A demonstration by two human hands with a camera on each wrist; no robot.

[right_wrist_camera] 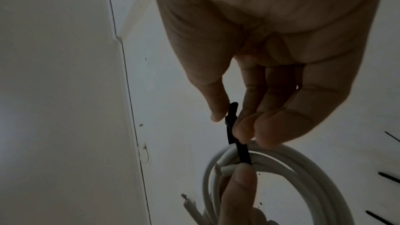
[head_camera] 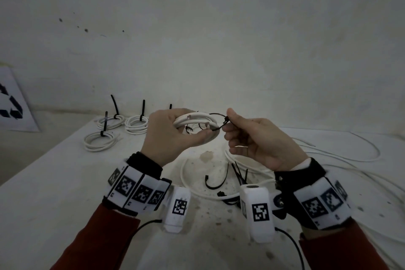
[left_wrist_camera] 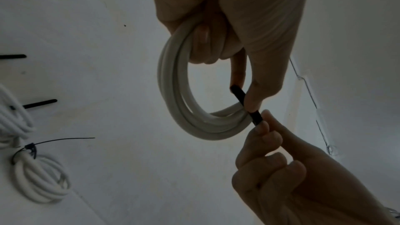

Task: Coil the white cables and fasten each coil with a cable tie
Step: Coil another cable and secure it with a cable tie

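Coil (head_camera: 198, 121), gripped in the left hand (head_camera: 173, 136) above the counter (head_camera: 54, 182), wants cinching: the right hand (head_camera: 258, 142), pinching the tie (head_camera: 221, 124) beside it, should pull straight (strands kept bunched).

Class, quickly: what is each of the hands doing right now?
Left hand: grips the white cable coil.
Right hand: pinches the black cable tie looped around that coil.

Dim grey-white wall (head_camera: 197, 39) with dark specks behind a stained white table (head_camera: 54, 193).
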